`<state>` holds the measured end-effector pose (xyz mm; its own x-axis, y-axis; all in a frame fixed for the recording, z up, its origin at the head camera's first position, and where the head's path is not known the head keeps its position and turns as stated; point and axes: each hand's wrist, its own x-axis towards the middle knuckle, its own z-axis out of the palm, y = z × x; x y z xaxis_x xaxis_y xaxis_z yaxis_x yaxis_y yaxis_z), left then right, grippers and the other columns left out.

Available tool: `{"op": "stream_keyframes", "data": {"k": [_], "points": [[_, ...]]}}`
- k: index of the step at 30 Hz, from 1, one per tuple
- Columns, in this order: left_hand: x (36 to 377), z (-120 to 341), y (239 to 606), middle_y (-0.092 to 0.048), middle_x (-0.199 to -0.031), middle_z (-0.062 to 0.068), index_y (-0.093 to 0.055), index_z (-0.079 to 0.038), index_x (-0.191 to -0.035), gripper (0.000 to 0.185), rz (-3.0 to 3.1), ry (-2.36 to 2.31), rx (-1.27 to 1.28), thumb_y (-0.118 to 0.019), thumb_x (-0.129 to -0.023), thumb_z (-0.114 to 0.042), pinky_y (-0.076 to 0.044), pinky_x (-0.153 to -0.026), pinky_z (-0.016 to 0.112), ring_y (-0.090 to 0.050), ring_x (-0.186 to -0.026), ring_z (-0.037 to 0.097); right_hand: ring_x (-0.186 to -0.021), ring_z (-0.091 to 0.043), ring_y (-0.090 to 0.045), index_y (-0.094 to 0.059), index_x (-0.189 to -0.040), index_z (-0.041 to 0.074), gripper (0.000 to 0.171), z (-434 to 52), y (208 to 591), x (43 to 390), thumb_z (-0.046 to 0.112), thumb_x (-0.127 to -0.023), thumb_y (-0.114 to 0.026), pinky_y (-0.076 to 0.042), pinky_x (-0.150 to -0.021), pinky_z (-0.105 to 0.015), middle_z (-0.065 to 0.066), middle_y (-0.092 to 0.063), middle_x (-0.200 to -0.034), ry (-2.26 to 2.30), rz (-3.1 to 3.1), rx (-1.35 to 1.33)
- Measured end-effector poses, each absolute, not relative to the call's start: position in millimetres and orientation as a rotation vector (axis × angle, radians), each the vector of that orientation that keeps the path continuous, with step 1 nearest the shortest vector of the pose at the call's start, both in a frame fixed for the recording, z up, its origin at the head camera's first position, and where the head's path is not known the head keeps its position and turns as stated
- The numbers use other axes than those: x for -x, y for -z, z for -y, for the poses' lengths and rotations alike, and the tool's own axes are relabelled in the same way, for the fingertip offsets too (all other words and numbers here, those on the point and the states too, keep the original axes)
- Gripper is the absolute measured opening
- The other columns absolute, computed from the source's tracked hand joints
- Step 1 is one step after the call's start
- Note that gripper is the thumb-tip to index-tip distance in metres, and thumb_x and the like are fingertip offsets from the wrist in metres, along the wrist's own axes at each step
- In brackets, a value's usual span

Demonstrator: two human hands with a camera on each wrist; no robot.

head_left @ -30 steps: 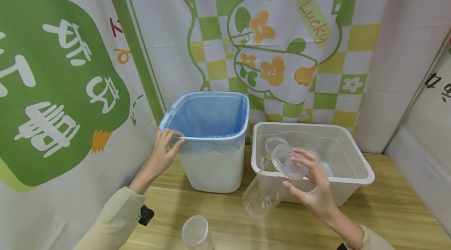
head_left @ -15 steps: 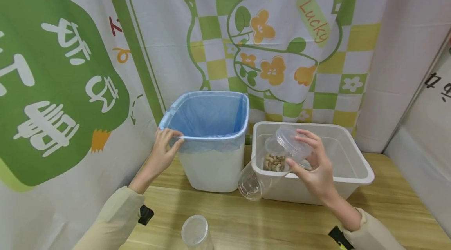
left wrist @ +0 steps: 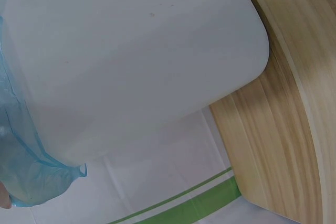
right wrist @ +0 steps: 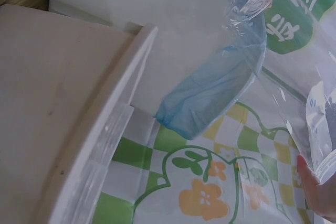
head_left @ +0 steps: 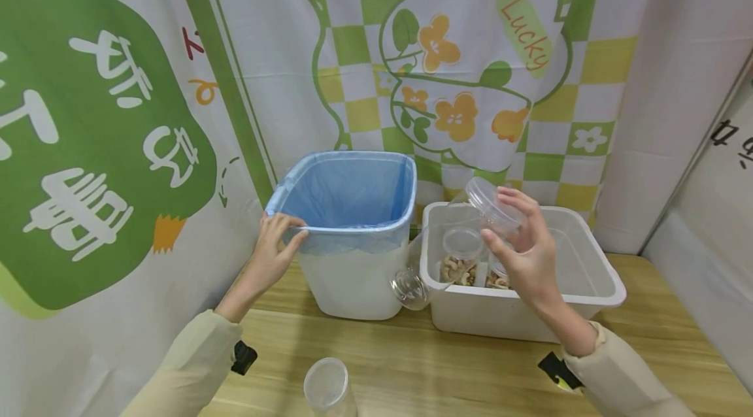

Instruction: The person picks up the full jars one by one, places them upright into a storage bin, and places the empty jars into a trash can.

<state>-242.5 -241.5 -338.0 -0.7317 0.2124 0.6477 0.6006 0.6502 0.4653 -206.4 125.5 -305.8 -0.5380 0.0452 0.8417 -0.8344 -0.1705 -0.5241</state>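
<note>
One hand, the right hand [head_left: 532, 257], is gripping a clear jar [head_left: 432, 257] at its capped end, fingers bending over the lid [head_left: 493, 204] and thumb pressing from the other side, spread only as wide as what they are holding. The jar is slanting above the near left corner of a white tub [head_left: 500, 320], its lidded end pointing up and its base pointing down towards a white bin [head_left: 355, 280]; whether base and bin are touching, I cannot tell. The left hand [head_left: 275, 244] is pinching the bin's near left rim, where a blue liner [head_left: 347, 191] is folding over the edge. Two lidded jars of nuts [head_left: 461, 260] are standing side by side in the tub, the second partly hiding behind the right hand. Another lidded jar [head_left: 327, 385] is standing on the wooden table [head_left: 447, 371]. Beyond the containers, a printed cloth [head_left: 365, 51] is hanging, showing flowers, checks and "Lucky".
</note>
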Motion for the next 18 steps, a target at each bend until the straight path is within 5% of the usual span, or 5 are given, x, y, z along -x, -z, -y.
{"op": "stream_keyframes", "data": {"k": [10, 18], "points": [[241.8, 240.4, 337.3, -0.051, -0.094, 0.016, -0.056, 0.002, -0.094, 0.011, 2.301, 0.93, 0.638, -0.055, -0.084, -0.002, 0.004, -0.104, 0.056, -0.04, -0.099, 0.033, -0.11, -0.027, -0.045, -0.048, -0.115, -0.005, 0.043, -119.9, 287.5, 215.0, -0.013, -0.073, -0.056, -0.048, -0.082, -0.025, -0.016, -0.044, -0.122, -1.844, 1.444, -0.821], [242.6, 240.9, 338.4, -0.051, -0.093, 0.016, -0.056, 0.002, -0.094, 0.011, 2.297, 0.934, 0.639, -0.055, -0.084, -0.003, 0.004, -0.104, 0.056, -0.04, -0.099, 0.033, -0.094, -0.024, -0.054, -0.048, -0.115, 0.003, 0.038, -115.6, 272.1, 222.0, -0.006, -0.079, -0.055, -0.051, -0.076, -0.026, -0.014, -0.048, -0.115, -1.985, 1.47, -0.678]]}}
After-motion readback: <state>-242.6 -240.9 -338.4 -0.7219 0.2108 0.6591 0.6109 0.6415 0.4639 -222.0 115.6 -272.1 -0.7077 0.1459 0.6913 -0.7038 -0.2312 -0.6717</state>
